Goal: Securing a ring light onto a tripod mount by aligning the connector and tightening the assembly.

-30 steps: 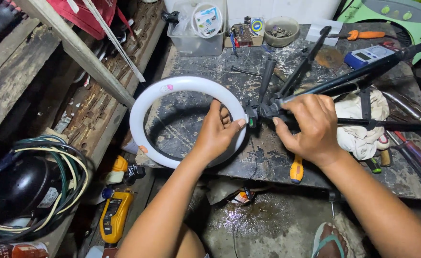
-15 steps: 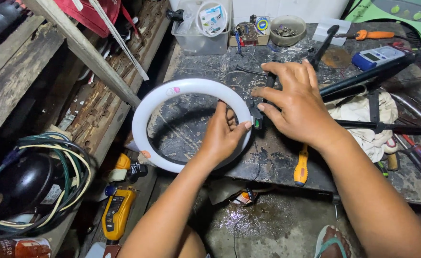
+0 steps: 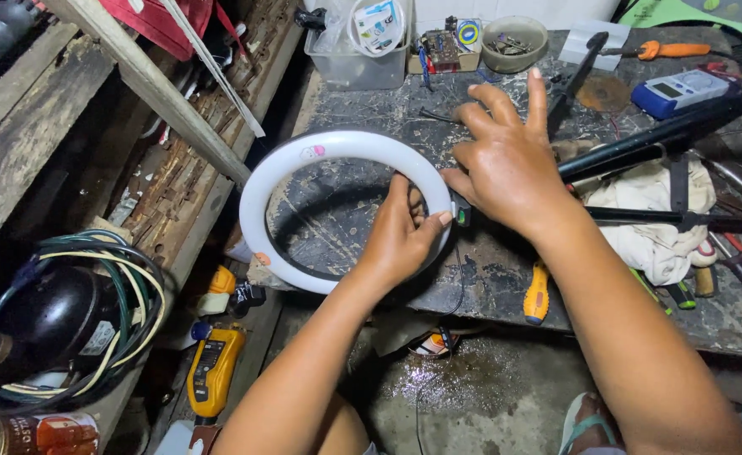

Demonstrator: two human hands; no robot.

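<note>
Ring light (image 3: 303,160) pinched at its four o'clock rim by left hand (image 3: 400,240), right hand (image 3: 510,164) splayed, grasping nothing, so steady that rim flat on counter (image 3: 506,278)

A white ring light (image 3: 337,152) with small pink and orange marks is seen on a dark, scratched grey counter (image 3: 506,278), beside a black tripod (image 3: 666,139), a cream cloth (image 3: 649,227), a yellow-handled screwdriver (image 3: 537,295), a blue-and-white meter (image 3: 681,91) and an orange-handled tool (image 3: 661,50).
</note>
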